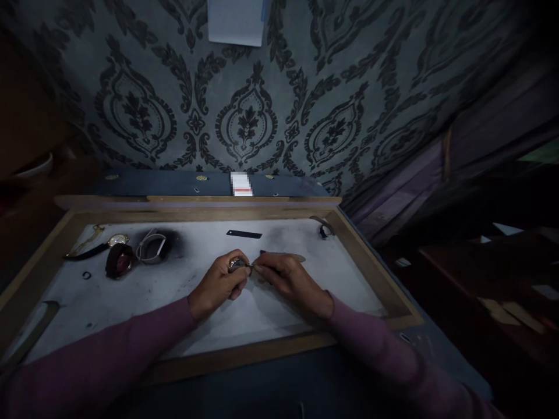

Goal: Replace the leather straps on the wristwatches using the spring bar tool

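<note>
Over the white-lined wooden tray (244, 364), my left hand (218, 285) is closed round a small round watch case (237, 265), its face tipped upward. My right hand (297, 282) is closed in a pinch against the right edge of the case. Something thin and dark shows at its fingertips, too small to make out. Just behind the right knuckles lies a flat, pale, pointed piece (293, 256), partly covered by the hand. A black flat blade (244, 234) with a hole at one end rests farther back on the white lining.
At the tray's left lie a gold-faced watch (117, 240), a dark red watch (120, 262) and a pale-strapped watch (151, 248). A dark ring (86, 275) and a curved strap (37, 329) are nearer. Another watch (325, 231) sits in the back right corner. A white-and-red box (241, 184) stands behind.
</note>
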### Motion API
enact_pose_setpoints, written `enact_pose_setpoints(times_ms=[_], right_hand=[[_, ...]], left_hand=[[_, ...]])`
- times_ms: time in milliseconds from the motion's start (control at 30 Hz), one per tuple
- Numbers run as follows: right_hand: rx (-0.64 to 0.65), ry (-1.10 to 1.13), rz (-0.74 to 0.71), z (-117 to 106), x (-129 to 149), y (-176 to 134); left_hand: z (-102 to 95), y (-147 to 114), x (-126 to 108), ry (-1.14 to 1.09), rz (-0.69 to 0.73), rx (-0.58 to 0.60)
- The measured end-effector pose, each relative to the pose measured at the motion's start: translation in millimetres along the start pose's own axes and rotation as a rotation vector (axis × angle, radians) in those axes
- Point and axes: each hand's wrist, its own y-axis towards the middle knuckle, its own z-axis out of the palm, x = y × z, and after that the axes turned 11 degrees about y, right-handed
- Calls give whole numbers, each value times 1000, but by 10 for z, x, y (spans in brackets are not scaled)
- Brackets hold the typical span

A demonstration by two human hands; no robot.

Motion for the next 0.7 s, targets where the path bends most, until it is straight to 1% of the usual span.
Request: enact_pose_setpoints(times_ms=[400, 700], right_hand=[[-14, 8, -2, 5, 0, -16], [5, 16, 13, 27, -45, -28]], left_hand=[[-5, 2, 33, 34, 46, -2], [10, 15, 55, 4, 13, -10]])
